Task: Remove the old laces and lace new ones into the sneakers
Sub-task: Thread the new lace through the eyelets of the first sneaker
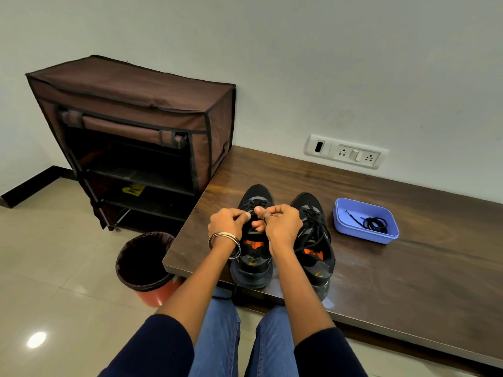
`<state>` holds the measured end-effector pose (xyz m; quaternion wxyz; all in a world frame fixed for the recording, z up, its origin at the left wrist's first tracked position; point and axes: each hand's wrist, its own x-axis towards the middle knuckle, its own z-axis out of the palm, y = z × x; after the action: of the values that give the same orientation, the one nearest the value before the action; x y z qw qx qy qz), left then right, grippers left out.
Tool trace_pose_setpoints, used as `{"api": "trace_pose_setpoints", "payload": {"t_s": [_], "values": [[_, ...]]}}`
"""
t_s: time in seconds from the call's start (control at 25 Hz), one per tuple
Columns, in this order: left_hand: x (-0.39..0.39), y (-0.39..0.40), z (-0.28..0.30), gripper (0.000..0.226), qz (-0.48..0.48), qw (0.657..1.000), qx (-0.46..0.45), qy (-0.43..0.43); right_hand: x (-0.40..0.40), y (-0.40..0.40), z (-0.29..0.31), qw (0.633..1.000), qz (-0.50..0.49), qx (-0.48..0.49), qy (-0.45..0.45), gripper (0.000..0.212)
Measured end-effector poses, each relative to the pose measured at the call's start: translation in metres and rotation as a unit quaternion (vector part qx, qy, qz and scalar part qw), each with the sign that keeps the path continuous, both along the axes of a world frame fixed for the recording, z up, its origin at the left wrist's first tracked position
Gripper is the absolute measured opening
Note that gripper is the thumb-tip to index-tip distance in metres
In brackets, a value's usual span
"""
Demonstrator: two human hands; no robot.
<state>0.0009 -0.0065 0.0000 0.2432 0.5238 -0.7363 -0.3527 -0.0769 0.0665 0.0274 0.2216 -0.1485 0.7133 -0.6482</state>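
Two black sneakers with orange tongue labels stand side by side on the dark wooden table, toes pointing at the wall. Over the left sneaker both hands work at its black lace. My left hand, bangles on the wrist, pinches the lace with curled fingers. My right hand, with a ring, pinches it from the other side. The lace itself is mostly hidden between the fingers. The right sneaker has its black lace hanging loose. A coiled black lace lies in a blue tray.
A brown fabric shoe rack stands on the floor left of the table, front flap rolled up. A lined orange waste bin sits by the table's left corner. A wall socket panel is behind the table.
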Motion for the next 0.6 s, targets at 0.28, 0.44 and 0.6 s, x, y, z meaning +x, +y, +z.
{"api": "trace_pose_setpoints", "payload": {"t_s": [0.28,0.44,0.6], "values": [[-0.002,0.0,-0.003,0.019,0.022,0.998,-0.047,-0.026,-0.004,-0.015,0.005,0.993,0.114,0.019,-0.039,0.02],[-0.002,0.004,-0.004,0.021,0.033,0.998,-0.044,-0.006,-0.004,-0.009,-0.003,0.986,0.104,0.08,0.1,0.026],[-0.001,0.002,-0.006,0.02,0.022,0.999,-0.019,0.023,0.013,-0.009,-0.015,0.921,0.082,0.245,0.292,0.014]]}}
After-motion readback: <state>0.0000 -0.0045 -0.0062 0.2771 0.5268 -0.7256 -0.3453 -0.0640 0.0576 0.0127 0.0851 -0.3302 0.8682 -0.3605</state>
